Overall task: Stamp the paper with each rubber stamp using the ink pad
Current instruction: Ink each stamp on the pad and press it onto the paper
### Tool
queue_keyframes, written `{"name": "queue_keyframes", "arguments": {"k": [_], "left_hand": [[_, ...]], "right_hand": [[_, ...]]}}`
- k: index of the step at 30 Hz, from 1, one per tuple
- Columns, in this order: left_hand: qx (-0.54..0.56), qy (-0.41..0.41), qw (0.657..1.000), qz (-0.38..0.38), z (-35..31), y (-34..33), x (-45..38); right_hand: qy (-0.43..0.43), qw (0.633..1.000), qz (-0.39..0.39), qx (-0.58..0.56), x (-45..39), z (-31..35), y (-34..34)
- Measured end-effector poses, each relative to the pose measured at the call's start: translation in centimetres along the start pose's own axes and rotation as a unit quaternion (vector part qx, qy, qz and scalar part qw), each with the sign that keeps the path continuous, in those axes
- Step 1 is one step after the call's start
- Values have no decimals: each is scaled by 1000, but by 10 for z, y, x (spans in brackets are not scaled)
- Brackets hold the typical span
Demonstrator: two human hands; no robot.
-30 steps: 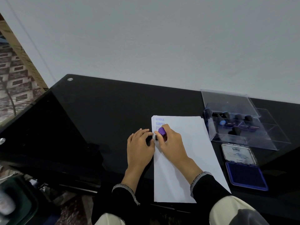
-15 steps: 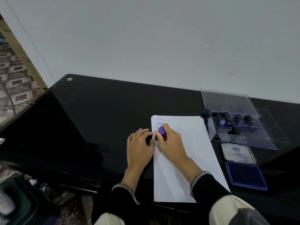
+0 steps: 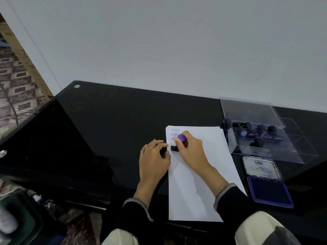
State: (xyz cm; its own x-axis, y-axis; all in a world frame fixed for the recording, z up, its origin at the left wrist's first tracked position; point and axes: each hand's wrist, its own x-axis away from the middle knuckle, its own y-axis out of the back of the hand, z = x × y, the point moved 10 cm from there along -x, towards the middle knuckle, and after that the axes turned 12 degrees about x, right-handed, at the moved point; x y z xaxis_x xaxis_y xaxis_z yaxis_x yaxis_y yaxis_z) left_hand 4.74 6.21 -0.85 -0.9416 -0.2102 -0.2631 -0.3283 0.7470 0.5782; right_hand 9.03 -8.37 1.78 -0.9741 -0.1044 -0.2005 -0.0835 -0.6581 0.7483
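Note:
A white sheet of paper (image 3: 200, 175) lies on the black table (image 3: 109, 124), with blue SAMPLE prints (image 3: 174, 130) near its top left corner. My right hand (image 3: 192, 151) grips a rubber stamp with a purple top (image 3: 182, 138), its black base down on the paper below the prints. My left hand (image 3: 153, 158) rests on the table at the paper's left edge, fingers bent, fingertips touching the sheet beside the stamp. An open blue ink pad (image 3: 269, 190) sits to the right of the paper.
A clear plastic box (image 3: 290, 152) holding several dark-handled stamps (image 3: 259, 142) stands at the back right, its lid raised. The ink pad's lid (image 3: 260, 167) lies open toward the box. The table's front edge runs just before my sleeves.
The stamp and my right hand have tipped slightly, so the black base shows more at the paper's left side. My left hand stays in place.

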Motion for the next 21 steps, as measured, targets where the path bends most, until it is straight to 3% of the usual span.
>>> {"name": "queue_keyframes", "arguments": {"k": [3, 6, 8, 10, 15, 21], "left_hand": [[5, 2, 1000, -1, 0, 0, -1], [1, 1, 1000, -2, 1, -1, -1], [3, 0, 1000, -5, 2, -1, -1], [5, 3, 1000, -5, 2, -1, -1], [4, 8, 1000, -4, 0, -1, -1], [4, 11, 1000, 9, -2, -1, -1]], "right_hand": [[-130, 977, -79, -152, 3, -37, 23], [-251, 894, -99, -357, 14, -69, 24], [-285, 838, -102, -454, 21, -78, 22], [-295, 808, -101, -500, 25, -82, 20], [-299, 785, -105, -532, 32, -86, 18], [-279, 805, -100, -514, 31, -77, 20]]}}
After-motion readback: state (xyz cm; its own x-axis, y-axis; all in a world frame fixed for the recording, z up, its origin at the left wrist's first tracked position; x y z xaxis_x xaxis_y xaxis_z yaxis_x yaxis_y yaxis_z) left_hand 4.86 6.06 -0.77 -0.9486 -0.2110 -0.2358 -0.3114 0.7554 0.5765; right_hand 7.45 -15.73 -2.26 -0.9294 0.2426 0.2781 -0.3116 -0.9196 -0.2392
